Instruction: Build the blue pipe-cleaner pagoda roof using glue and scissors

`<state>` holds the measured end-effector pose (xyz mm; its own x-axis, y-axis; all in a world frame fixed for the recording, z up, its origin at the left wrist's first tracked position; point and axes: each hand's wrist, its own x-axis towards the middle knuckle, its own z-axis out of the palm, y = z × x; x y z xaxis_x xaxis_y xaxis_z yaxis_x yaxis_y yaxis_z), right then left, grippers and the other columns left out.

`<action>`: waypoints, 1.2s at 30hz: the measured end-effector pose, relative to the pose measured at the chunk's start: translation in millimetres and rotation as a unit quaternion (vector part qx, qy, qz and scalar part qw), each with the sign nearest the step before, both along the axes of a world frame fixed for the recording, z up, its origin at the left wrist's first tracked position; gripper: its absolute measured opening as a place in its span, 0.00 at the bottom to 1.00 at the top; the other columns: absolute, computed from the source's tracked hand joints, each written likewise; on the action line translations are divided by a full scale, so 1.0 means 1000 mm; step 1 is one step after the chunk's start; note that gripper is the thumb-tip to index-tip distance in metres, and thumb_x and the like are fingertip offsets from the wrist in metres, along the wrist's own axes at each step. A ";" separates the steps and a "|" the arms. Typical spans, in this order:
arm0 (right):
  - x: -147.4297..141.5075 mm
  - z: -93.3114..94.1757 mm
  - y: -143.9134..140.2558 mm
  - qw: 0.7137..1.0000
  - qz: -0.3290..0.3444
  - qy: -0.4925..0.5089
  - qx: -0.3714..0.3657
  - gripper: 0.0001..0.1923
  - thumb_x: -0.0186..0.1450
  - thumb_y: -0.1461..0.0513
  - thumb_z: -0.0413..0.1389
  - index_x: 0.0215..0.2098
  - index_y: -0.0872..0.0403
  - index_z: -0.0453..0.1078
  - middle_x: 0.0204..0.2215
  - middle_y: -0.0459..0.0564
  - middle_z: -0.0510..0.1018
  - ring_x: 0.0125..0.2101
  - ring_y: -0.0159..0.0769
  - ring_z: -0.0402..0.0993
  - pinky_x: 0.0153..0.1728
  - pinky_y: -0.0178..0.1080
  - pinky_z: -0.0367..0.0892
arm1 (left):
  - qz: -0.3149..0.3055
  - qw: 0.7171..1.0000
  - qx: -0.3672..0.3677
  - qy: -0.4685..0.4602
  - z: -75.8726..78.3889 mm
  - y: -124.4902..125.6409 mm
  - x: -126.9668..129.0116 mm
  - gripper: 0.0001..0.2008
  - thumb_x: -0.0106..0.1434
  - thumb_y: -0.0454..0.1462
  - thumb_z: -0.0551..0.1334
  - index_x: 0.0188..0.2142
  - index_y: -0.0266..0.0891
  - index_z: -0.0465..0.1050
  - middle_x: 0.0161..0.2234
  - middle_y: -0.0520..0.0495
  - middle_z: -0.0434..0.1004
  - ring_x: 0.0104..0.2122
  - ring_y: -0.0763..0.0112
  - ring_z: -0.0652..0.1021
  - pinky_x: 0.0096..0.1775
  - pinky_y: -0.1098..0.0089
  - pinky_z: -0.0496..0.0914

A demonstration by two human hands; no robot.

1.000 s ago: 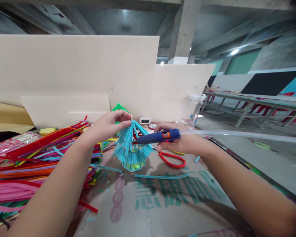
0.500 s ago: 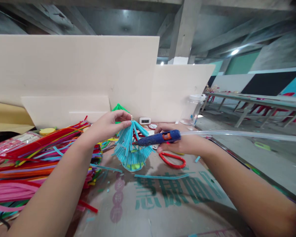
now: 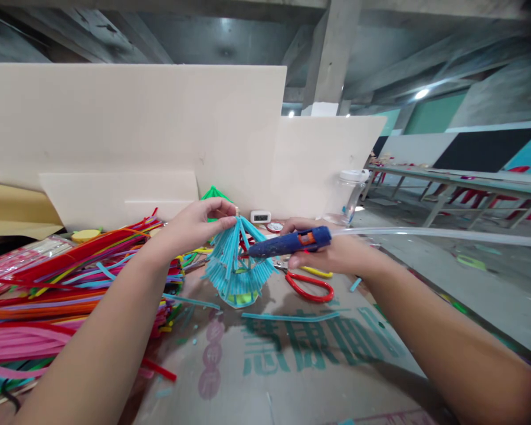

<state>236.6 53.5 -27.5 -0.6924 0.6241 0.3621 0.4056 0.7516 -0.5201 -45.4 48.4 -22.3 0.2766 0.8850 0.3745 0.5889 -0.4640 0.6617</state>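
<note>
The left hand (image 3: 199, 224) pinches the top of the upright blue tuft cone (image 3: 236, 265), while the right hand (image 3: 331, 254) grips a glue gun (image 3: 289, 243) lying level, nozzle touching the cone's right side.

Your fuzzy blue pipe-cleaner cone (image 3: 238, 265) looks soft and matt, while the glue gun (image 3: 292, 242) is smooth glossy plastic with a clear glue stick (image 3: 425, 235). The cardboard sheet (image 3: 301, 360) under them is dull, printed paper board.

We see even, bright light from ceiling lamps (image 3: 420, 93), soft shadows, and blurred, stretched picture edges.
</note>
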 end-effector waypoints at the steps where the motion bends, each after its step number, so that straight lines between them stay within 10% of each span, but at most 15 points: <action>1: 0.001 0.001 0.000 0.999 0.008 0.022 -0.025 0.22 0.57 0.48 0.64 0.42 0.52 0.69 0.32 0.48 0.78 0.30 0.36 0.73 0.30 0.35 0.64 | 0.001 1.000 -0.001 0.000 0.000 0.000 0.000 0.18 0.62 0.49 0.61 0.45 0.40 0.72 0.25 0.52 0.72 0.24 0.72 0.73 0.25 0.74 0.66; 7: 0.018 0.004 0.018 0.990 0.030 0.105 -0.086 0.22 0.63 0.43 0.55 0.39 0.54 0.70 0.32 0.51 0.80 0.35 0.41 0.77 0.39 0.41 0.69 | 0.004 1.000 0.005 -0.002 0.002 -0.002 0.002 0.18 0.61 0.50 0.61 0.44 0.40 0.72 0.28 0.50 0.75 0.25 0.72 0.74 0.26 0.74 0.67; 16: 0.029 -0.048 0.088 0.948 -0.305 -0.007 -0.088 0.26 0.59 0.42 0.58 0.43 0.52 0.77 0.36 0.52 0.81 0.38 0.46 0.75 0.41 0.44 0.69 | 0.012 1.000 0.024 0.013 0.004 -0.004 0.003 0.16 0.61 0.48 0.61 0.42 0.40 0.73 0.31 0.48 0.76 0.30 0.68 0.76 0.28 0.72 0.68; 24: 0.014 -0.083 0.143 0.946 -0.300 -0.056 -0.110 0.18 0.60 0.52 0.62 0.42 0.56 0.77 0.33 0.52 0.81 0.32 0.39 0.74 0.33 0.36 0.67 | 0.019 0.999 0.033 0.022 0.005 -0.004 0.004 0.15 0.62 0.47 0.61 0.42 0.41 0.74 0.27 0.50 0.75 0.28 0.69 0.75 0.26 0.73 0.66; 29: 0.020 -0.093 0.143 0.934 -0.325 -0.101 -0.107 0.20 0.61 0.50 0.60 0.38 0.60 0.76 0.25 0.51 0.78 0.26 0.35 0.71 0.28 0.35 0.64 | 0.030 0.999 0.016 0.028 0.005 -0.005 0.004 0.16 0.62 0.47 0.61 0.43 0.40 0.73 0.30 0.49 0.76 0.27 0.70 0.74 0.25 0.74 0.65; 36: 0.036 -0.068 0.087 0.931 -0.340 -0.137 0.000 0.16 0.65 0.56 0.56 0.44 0.61 0.74 0.41 0.62 0.78 0.42 0.46 0.72 0.40 0.41 0.62 | 0.022 1.000 -0.003 0.009 0.001 -0.003 0.002 0.16 0.62 0.49 0.60 0.44 0.43 0.72 0.23 0.53 0.72 0.21 0.73 0.70 0.22 0.74 0.62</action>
